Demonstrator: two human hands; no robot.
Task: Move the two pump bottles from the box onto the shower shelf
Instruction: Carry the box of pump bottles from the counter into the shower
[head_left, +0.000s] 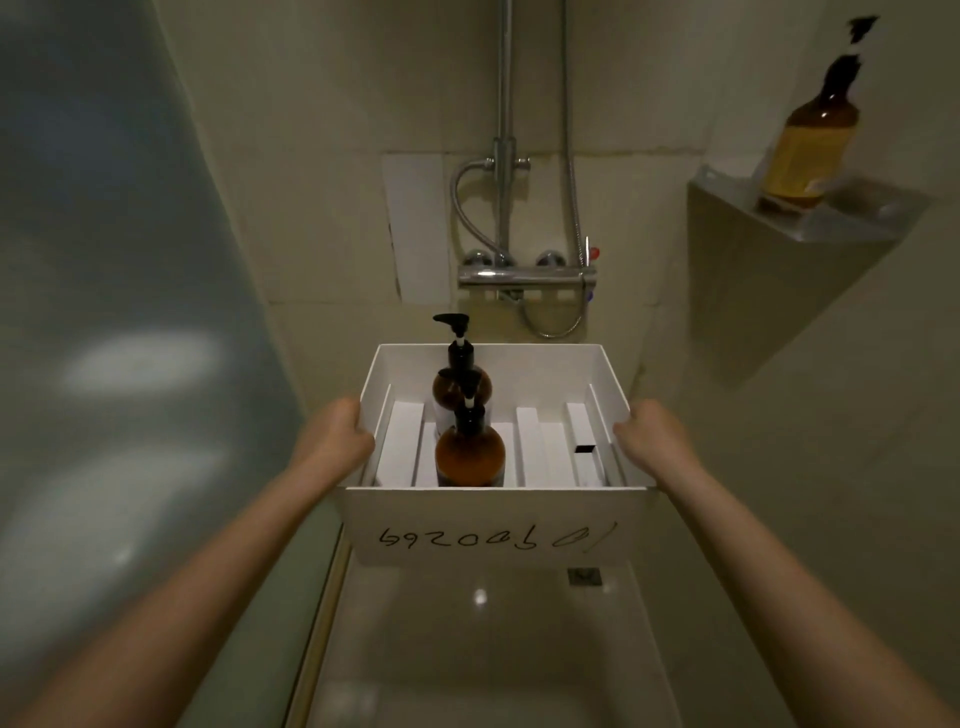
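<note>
I hold a white open box (550, 519) in front of me, with handwritten digits on its near wall. My left hand (335, 434) grips its left wall and my right hand (652, 439) grips its right wall. Two amber pump bottles with black pumps stand upright in the box's left half: the near bottle (470, 454) and the far bottle (460, 384) right behind it. White dividers fill the rest of the box. The metal corner shower shelf (810, 223) is on the wall at the upper right.
Another amber bottle with a yellow label (810, 150) stands on the shelf. A chrome shower mixer (524, 274) with hose and riser pipe is on the far tiled wall. A glass panel (104, 312) runs along the left. A floor drain (584, 577) lies below the box.
</note>
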